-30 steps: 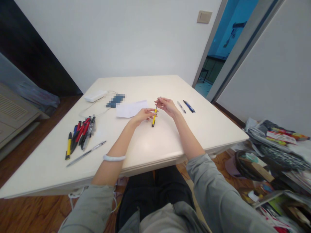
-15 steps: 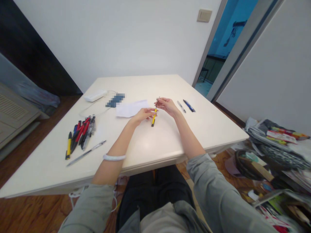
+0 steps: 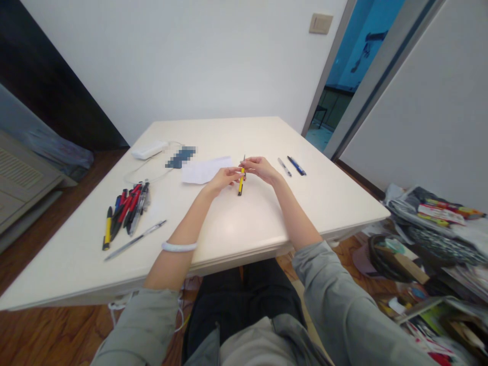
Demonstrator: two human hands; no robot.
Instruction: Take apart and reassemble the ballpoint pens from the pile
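Note:
Over the middle of the table, my left hand (image 3: pixel 224 179) pinches the yellow barrel of a pen (image 3: pixel 240 187), its black end pointing down toward me. My right hand (image 3: pixel 261 168) has its fingers closed around a thin pen refill (image 3: pixel 244 157) at the barrel's far end. The refill's tip sticks out above the right fingertips, in line with the barrel. How deep it sits inside the barrel is hidden by the fingers. White paper (image 3: pixel 204 170) lies just beyond my left hand.
A pile of red, black and clear pens (image 3: pixel 131 206) lies at the left, beside another yellow pen (image 3: pixel 108 229) and a single clear pen (image 3: pixel 135 241). A blue pen (image 3: pixel 296 165) and a clear pen (image 3: pixel 284 167) lie at the right. A white box with a cable (image 3: pixel 149 150) sits far left.
My right hand has come down and toward me, bringing the refill closer to the yellow barrel, so less of it shows between them. My left hand stays nearly in place.

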